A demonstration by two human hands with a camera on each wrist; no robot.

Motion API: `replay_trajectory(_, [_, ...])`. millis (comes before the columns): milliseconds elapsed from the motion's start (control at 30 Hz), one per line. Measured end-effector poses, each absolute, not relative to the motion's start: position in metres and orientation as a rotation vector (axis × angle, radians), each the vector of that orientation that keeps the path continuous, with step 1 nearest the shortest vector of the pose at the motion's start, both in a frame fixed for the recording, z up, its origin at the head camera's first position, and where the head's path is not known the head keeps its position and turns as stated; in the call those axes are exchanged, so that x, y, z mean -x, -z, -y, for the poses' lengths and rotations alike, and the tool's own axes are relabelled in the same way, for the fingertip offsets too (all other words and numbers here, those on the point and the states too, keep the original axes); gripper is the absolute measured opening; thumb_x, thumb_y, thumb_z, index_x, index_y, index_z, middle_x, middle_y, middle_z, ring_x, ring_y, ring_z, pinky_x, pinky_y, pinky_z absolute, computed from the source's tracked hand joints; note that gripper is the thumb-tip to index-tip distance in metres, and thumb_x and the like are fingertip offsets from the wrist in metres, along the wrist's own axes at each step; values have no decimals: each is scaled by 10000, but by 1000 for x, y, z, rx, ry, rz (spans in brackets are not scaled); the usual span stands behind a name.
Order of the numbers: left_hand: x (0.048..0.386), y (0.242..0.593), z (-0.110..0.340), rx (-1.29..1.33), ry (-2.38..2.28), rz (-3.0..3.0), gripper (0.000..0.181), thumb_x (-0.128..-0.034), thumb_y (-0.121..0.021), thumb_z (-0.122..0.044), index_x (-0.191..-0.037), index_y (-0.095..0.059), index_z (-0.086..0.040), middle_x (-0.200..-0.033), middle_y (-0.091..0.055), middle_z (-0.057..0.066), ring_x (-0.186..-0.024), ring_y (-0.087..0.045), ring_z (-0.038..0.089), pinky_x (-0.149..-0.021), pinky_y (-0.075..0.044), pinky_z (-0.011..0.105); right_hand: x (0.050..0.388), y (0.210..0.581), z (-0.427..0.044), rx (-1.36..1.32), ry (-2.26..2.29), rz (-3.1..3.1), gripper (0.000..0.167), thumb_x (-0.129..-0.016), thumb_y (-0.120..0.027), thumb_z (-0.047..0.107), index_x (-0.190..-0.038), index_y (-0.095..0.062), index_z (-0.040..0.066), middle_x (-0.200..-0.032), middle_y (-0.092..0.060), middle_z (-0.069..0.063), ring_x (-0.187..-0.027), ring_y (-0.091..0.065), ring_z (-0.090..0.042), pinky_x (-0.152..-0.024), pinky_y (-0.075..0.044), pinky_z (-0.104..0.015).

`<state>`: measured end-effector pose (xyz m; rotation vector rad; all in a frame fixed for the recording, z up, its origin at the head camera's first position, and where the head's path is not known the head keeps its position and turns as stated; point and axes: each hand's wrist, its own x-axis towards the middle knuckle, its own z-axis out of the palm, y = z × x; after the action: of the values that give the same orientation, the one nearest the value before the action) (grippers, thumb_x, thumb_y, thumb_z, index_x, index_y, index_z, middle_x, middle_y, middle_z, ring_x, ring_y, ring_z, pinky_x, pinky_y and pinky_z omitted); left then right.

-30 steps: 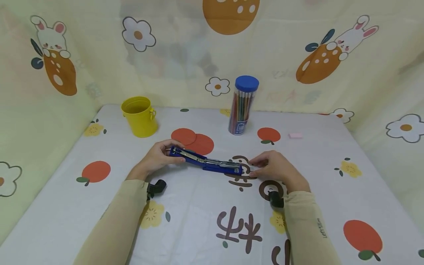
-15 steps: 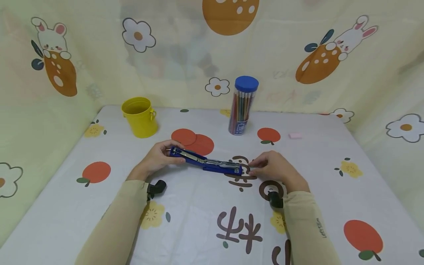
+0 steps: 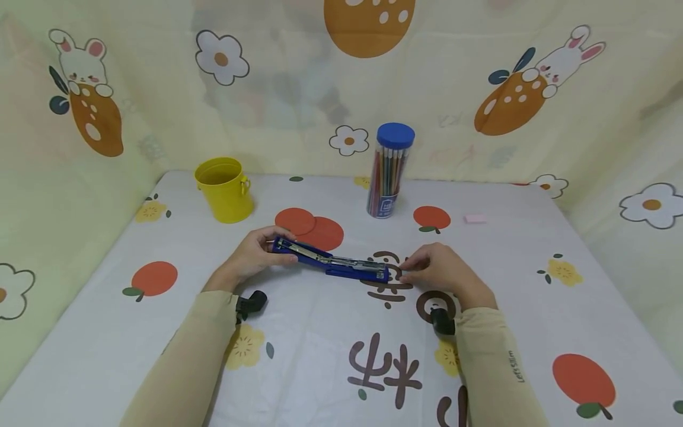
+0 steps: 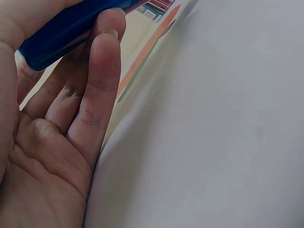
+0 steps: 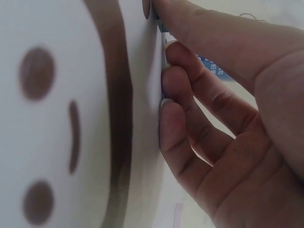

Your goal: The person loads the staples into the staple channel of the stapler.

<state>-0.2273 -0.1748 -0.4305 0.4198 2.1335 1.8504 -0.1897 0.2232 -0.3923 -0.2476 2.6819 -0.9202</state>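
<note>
One left hand (image 3: 260,252) is grasping one long blue metal-railed stapler (image 3: 347,265), which is ending just beside the loose fingers of one right hand (image 3: 445,270).

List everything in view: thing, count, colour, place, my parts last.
stapler: one, blue and silver, centre
bucket: one, yellow, back left
jar: one, clear with blue lid, back, right of centre
pencils: too bunched to count, mixed colours, inside jar
block: one, pink, back right
tablecloth: one, white, printed, underneath
backdrop: count unclear, cream, behind and beside
wrist cameras: two, black, one per wrist
sleeves: two, beige, forearms
left hand: one, holding stapler
right hand: one, by stapler's right end
</note>
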Motion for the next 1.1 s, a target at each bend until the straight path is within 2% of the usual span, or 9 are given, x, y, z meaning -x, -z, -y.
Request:
replay_trajectory(267, [227,432,177,-409,-1849,-2139,511,-800,-862,-73,-1244,-621,1,-1192,-652,176,-929,-678,293,-843,-549,306,191,393,-220,257,910,-2679,180,-887,-801,224,-1046,-795,140,-987,-715,5,-916,-613,-208,-892,-523,-460])
replay_trajectory(633, [226,430,176,-395,-1851,-2139,510,-798,-863,-72,-1245,-625,-8,-1208,-647,171,-946,-669,291,-848,-545,301,191,390,-217,282,931,-2710,199,-940,-740,216,-1116,-763,127,-1016,-715,-1,-1003,-619,-244,-971,-476,-504])
replay_trajectory(867, [226,429,175,-395,-1854,-2145,499,-794,-867,-77,-1231,-633,-21,-1217,-640,173,-957,-663,300,-853,-542,303,190,384,-212,289,964,-2749,216,-954,-723,273,-1129,-755,151,-1004,-691,-13,-1002,-599,-253,-891,-489,-461])
replay_trajectory(1100, [227,430,174,-399,-1863,-2135,485,-798,-861,-69,-1226,-637,-25,-1223,-633,173,-951,-663,299,-841,-549,304,189,377,-205,385,991,-2804,207,-944,-736,259,-1107,-768,135,-979,-698,-3,-962,-624,-238,-825,-501,-415])
